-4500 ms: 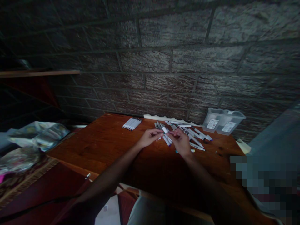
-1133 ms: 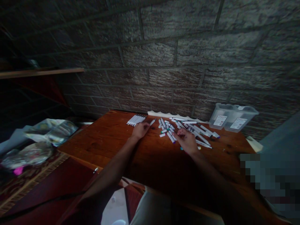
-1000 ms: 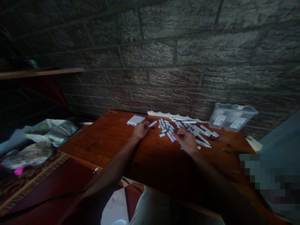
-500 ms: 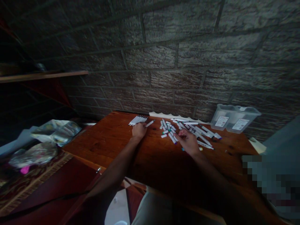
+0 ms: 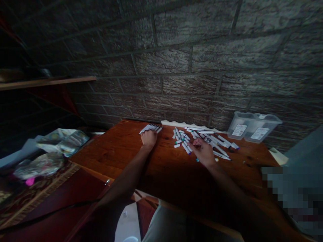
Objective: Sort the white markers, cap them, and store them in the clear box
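The left hand (image 5: 149, 137) lay with bent fingers over the near ends of a neat row of slim white markers (image 5: 146, 128) on the smooth brown wooden desk (image 5: 113, 148), though whether it gripped one could not be told. The right hand (image 5: 204, 153), fingers curled, was beside a scatter of loose markers (image 5: 221, 155) and stubby caps (image 5: 177, 146), its grasp hidden. Behind, a wavy-edged white strip (image 5: 176, 124) ran along the rough block wall (image 5: 174, 64) towards a clear plastic box (image 5: 248, 127).

on the table (image 5: 101, 151), marker row (image 5: 146, 128) left of loose markers (image 5: 178, 133), containers (image 5: 252, 127) at right
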A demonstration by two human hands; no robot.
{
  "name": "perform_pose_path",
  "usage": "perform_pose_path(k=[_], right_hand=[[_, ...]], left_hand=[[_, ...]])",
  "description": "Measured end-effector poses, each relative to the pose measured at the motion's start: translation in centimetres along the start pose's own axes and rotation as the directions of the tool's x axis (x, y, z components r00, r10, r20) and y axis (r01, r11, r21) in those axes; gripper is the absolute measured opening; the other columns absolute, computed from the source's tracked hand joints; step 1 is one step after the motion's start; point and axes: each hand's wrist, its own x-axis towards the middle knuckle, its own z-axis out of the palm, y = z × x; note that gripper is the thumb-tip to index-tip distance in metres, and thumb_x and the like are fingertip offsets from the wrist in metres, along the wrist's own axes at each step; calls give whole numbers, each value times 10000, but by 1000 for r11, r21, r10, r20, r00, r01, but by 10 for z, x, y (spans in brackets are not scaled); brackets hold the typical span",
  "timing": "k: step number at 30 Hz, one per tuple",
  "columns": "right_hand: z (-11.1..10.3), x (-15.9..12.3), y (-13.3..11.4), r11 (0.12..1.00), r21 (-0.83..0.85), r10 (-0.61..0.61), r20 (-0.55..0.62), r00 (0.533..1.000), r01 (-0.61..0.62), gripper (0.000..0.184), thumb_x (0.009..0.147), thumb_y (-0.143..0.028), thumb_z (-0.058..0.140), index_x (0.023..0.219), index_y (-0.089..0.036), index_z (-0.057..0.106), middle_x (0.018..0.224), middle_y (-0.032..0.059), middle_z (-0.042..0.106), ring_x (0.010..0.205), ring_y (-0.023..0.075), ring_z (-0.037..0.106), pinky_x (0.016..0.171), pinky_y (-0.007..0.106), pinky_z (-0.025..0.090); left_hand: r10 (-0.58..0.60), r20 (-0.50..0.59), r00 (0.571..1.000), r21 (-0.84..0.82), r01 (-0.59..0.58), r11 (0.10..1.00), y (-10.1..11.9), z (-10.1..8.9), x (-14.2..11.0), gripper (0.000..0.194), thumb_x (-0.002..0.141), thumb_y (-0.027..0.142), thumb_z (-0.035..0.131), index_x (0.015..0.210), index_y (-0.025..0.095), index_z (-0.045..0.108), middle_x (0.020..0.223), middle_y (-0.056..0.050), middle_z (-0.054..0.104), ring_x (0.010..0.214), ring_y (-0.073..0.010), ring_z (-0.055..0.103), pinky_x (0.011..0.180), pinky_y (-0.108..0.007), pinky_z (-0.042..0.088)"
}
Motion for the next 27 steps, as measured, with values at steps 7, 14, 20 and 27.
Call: perform_pose_path(k=[7, 14, 20, 27], right_hand=[[0, 1, 1, 1000, -20, -12, -2, 1000, 12, 283, 802, -482, 632, 731, -219, 557, 733, 22, 678, 702, 187, 644, 678, 299, 462], [-2, 0, -5, 1000, -5, 12, -6, 1000, -12, 272, 791, -466, 638, 716, -220, 551, 729, 18, 676, 714, 184, 649, 683, 292, 467], [-5, 1, -9, 1000, -12, 21, -5, 1000, -21, 275, 782, -463, 639, 711, -212, 550, 734, 30, 678, 724, 187, 653, 689, 291, 462], [-8, 2, -9, 998, -55, 39, -8, 999, -39, 270, 787, -461, 628, 705, -212, 562, 704, 18, 666, 662, 172, 623, 674, 292, 454]], left_hand=[[-23, -36, 999, 56, 25, 998, 1, -3, 1, 341, 877, 283, 454, 957, 167, 765, 981, -174, 721, 981, -322, 650, 908, -432, 407], [-11, -69, 998, 18, 13, 1000, -7, -7, -1, 339, 870, 392, 501, 1008, 223, 761, 992, -147, 725, 974, -325, 649, 886, -432, 418], [-60, -73, 996, -114, 52, 992, -22, -10, -2, 296, 818, 411, 584, 963, 241, 777, 996, -141, 734, 945, -322, 661, 828, -408, 459], [-325, -251, 912, -529, 152, 835, -56, -12, 14, 411, 899, 430, 454, 984, 148, 741, 927, -132, 745, 810, -243, 684, 732, -315, 491]])
